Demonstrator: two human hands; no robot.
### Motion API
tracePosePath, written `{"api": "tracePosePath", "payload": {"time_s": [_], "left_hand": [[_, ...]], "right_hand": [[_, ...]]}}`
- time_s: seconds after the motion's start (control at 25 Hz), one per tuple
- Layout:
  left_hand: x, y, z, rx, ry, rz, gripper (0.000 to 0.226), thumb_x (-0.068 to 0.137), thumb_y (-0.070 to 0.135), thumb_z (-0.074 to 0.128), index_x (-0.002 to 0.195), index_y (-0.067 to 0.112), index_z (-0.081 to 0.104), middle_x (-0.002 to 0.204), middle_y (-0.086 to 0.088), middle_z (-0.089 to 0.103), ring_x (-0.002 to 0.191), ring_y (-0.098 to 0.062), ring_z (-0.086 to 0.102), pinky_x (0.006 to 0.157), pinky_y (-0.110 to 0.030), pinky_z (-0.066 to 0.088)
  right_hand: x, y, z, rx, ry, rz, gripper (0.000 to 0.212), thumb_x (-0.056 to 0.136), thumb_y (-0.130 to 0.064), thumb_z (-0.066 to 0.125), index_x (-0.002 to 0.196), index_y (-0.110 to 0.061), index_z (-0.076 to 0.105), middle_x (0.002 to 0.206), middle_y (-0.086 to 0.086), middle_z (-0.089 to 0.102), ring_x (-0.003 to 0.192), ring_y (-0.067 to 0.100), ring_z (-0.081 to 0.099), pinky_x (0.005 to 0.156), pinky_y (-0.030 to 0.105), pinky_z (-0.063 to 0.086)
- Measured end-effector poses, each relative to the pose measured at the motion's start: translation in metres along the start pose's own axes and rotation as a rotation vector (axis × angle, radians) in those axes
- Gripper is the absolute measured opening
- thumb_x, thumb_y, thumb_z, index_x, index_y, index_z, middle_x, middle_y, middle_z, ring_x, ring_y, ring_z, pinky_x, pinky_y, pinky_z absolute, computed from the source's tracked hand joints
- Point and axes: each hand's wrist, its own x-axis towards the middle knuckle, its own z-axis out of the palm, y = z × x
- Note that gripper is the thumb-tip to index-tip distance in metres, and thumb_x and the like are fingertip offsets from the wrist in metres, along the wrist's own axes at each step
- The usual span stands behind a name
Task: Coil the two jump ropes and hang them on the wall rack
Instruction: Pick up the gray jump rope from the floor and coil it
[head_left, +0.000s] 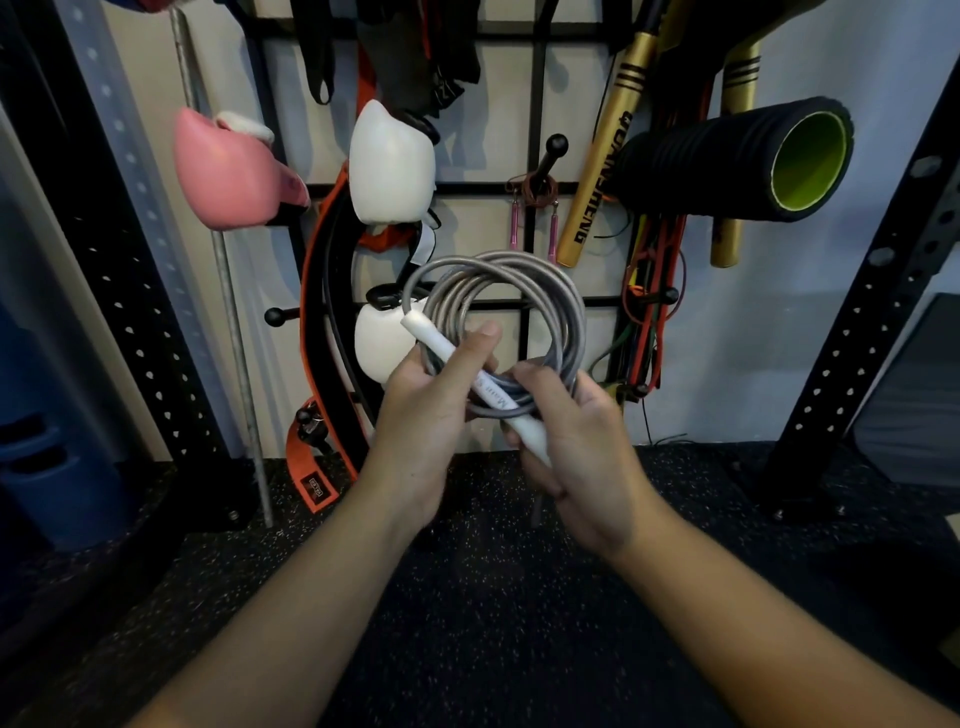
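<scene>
Grey plastic-coated jump rope (498, 301) was seen wound into several round loops, held upright in front of the black wire wall rack (540, 93), not yet on any peg. Its white cylindrical handle (467, 374) was laid diagonally across the bottom of the coil; second handle could not be made out. Second rope, a thin dark-red cord with pink metal handles (535, 213), was already bundled and hung on a black ball-tipped peg (548, 156) at mid rack. Judged status: one rope done, grey one coiled, securing and hanging left. Free ball-tipped peg (280, 315) was noted at lower left of the rack. Left hand (431, 410) was curled around the loops and upper handle, thumb pressed on the handle. Right hand (582, 447) was closed around the handle's lower end with the loops bunched under the fingers. Both forearms were extended forward, converging at chest height. White boxing gloves (392, 161) and a black ridged foam roller (737, 161) were hung nearby.
</scene>
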Motion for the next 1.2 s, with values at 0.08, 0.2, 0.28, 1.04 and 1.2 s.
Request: {"api": "tracePosePath", "payload": {"time_s": [0.08, 0.2, 0.28, 1.04, 1.2], "left_hand": [[0.010, 0.009, -0.013, -0.029, -0.084, -0.007, 0.037, 0.071, 0.027, 0.083, 0.101, 0.015, 0.066, 0.079, -0.001, 0.075, 0.082, -0.021, 0.072, 0.082, -0.035, 0.059], [0.021, 0.038, -0.044, 0.185, -0.213, 0.092, 0.067, 0.064, 0.028, 0.092, 0.124, 0.030, 0.063, 0.104, 0.003, 0.078, 0.102, -0.019, 0.073, 0.097, -0.040, 0.051], [0.020, 0.058, -0.056, 0.601, -0.361, 0.170, 0.081, 0.060, 0.046, 0.093, 0.131, 0.047, 0.055, 0.119, 0.015, 0.073, 0.112, -0.008, 0.069, 0.105, -0.040, 0.047], [0.013, 0.017, -0.029, 0.703, -0.589, -0.076, 0.059, 0.068, 0.016, 0.093, 0.119, 0.035, 0.068, 0.101, -0.002, 0.080, 0.097, -0.019, 0.076, 0.100, -0.045, 0.056], [0.013, 0.019, -0.031, 0.574, -0.591, -0.122, 0.051, 0.070, 0.015, 0.090, 0.117, 0.026, 0.071, 0.101, -0.002, 0.080, 0.093, -0.024, 0.076, 0.098, -0.043, 0.056]], "right_hand": [[0.007, -0.015, -0.009, -0.156, 0.016, 0.012, 0.014, 0.101, -0.025, 0.060, 0.097, -0.012, 0.063, 0.059, 0.007, 0.060, 0.033, 0.008, 0.042, 0.032, 0.019, 0.025], [0.017, -0.034, -0.029, -0.526, -0.081, -0.024, 0.016, 0.099, -0.028, 0.063, 0.092, -0.013, 0.066, 0.057, 0.005, 0.063, 0.039, 0.015, 0.044, 0.035, 0.022, 0.029], [0.017, -0.041, -0.036, -0.777, -0.231, -0.065, 0.017, 0.098, -0.030, 0.065, 0.092, -0.014, 0.068, 0.065, 0.011, 0.064, 0.049, 0.018, 0.049, 0.039, 0.021, 0.037], [0.021, -0.027, -0.034, -0.803, -0.188, -0.150, 0.068, 0.061, -0.072, 0.071, 0.100, -0.021, 0.050, 0.065, 0.000, 0.075, 0.046, 0.008, 0.058, 0.049, 0.029, 0.042], [0.025, -0.029, -0.036, -0.673, -0.053, -0.152, 0.064, 0.093, -0.076, 0.038, 0.088, -0.018, 0.063, 0.064, 0.002, 0.061, 0.054, 0.018, 0.055, 0.056, 0.035, 0.046]]}}
